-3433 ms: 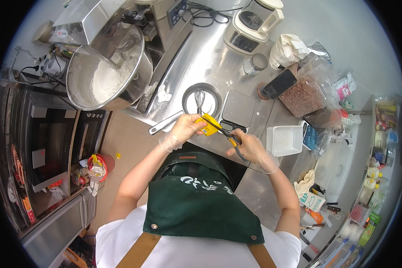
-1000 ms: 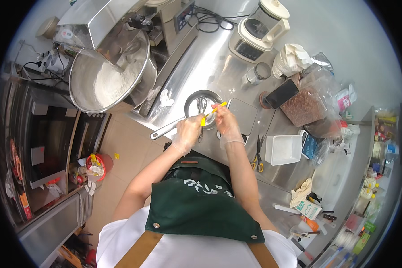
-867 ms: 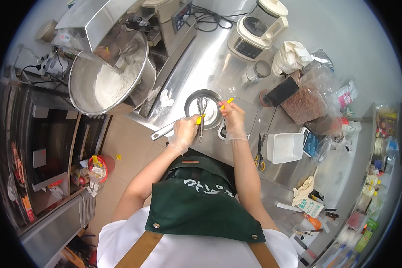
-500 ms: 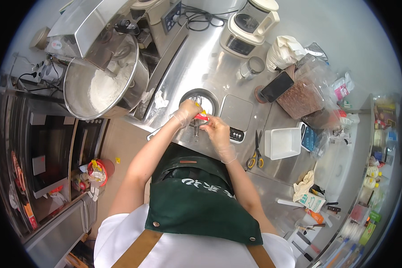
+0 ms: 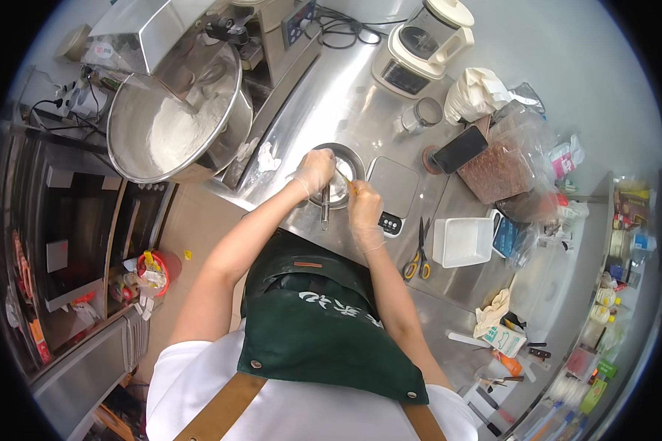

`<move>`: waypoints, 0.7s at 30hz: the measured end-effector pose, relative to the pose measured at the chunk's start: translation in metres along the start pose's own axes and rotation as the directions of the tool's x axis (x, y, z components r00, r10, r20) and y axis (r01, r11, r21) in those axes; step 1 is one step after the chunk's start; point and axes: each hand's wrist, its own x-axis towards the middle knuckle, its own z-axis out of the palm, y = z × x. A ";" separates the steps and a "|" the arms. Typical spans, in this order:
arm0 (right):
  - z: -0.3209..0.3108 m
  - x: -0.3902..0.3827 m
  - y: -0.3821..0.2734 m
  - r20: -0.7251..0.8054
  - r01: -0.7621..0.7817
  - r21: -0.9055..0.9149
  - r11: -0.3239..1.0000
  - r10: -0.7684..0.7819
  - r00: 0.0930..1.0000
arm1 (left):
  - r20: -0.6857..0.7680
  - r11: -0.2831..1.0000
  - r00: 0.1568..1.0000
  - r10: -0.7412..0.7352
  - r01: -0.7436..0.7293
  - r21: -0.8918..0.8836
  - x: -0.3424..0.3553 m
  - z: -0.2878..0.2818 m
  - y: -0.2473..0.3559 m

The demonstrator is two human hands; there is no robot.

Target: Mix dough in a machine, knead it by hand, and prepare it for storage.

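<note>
A small round metal pan (image 5: 357,158) with white powder in it stands on the steel counter in front of me. My left hand (image 5: 316,170), in a clear glove, is closed at the pan's left rim; what its fingers hold is hidden. My right hand (image 5: 365,205), also gloved, is closed at the right rim. A bit of a yellow sachet (image 5: 351,187) shows at its fingertips, over the powder. A metal utensil handle (image 5: 325,213) sticks out over the near rim, between my hands; its other end is hidden.
Right of the pan lie a kitchen scale (image 5: 394,187), black-and-yellow scissors (image 5: 419,263) and a white tub (image 5: 463,242). Farther back are a glass jar (image 5: 425,113), a phone (image 5: 459,152) and a blender (image 5: 412,66). A large mixer bowl (image 5: 136,140) of flour stands left.
The red-and-yellow sachet was between both hands; now only a yellow bit shows at the right fingertips. My right hand has moved up to the pan's rim, and my hands are farther apart.
</note>
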 end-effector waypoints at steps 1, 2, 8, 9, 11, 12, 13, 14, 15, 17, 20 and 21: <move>0.000 0.001 0.000 0.005 0.006 -0.002 1.000 -0.006 1.000 | -0.235 0.946 0.920 0.315 -0.285 0.153 -0.005 0.004 -0.005; 0.000 0.003 0.000 0.012 0.011 -0.015 1.000 -0.011 1.000 | -0.394 0.795 0.693 0.604 -0.488 0.360 -0.008 0.006 -0.010; 0.001 0.010 0.002 0.005 0.033 -0.022 0.999 -0.033 0.999 | -0.088 0.718 0.727 0.680 -0.637 0.281 -0.003 0.002 -0.017; 0.002 0.011 0.003 -0.012 0.039 -0.015 0.999 -0.039 0.999 | -0.104 0.718 0.721 0.685 -0.644 0.264 0.000 0.004 -0.020; 0.002 0.013 0.004 -0.002 0.049 -0.007 0.999 -0.049 0.999 | -0.116 0.728 0.726 0.678 -0.642 0.238 0.008 0.007 -0.026; 0.002 0.014 0.004 -0.001 0.049 0.003 0.999 -0.049 0.999 | -0.117 0.732 0.727 0.676 -0.645 0.218 0.012 0.009 -0.030; 0.002 0.015 0.003 0.006 0.054 0.000 0.999 -0.054 0.999 | -0.124 0.736 0.729 0.673 -0.643 0.212 0.012 0.008 -0.030; 0.001 0.015 0.003 0.005 0.041 -0.025 0.999 -0.041 0.999 | -0.118 0.732 0.728 0.676 -0.643 0.224 0.012 0.008 -0.031; 0.001 0.016 0.002 0.004 0.027 -0.050 0.998 -0.027 1.000 | -0.112 0.728 0.726 0.679 -0.644 0.236 0.012 0.007 -0.031; 0.001 0.016 0.002 0.015 0.042 -0.060 0.997 -0.041 0.999 | -0.127 0.726 0.720 0.682 -0.647 0.232 0.015 0.008 -0.035; 0.001 0.016 0.001 0.020 0.053 -0.072 0.996 -0.052 0.998 | -0.138 0.723 0.713 0.687 -0.652 0.229 0.017 0.009 -0.036; 0.001 0.016 0.000 0.016 0.051 -0.072 0.996 -0.050 0.999 | -0.136 0.722 0.713 0.688 -0.653 0.228 0.017 0.009 -0.036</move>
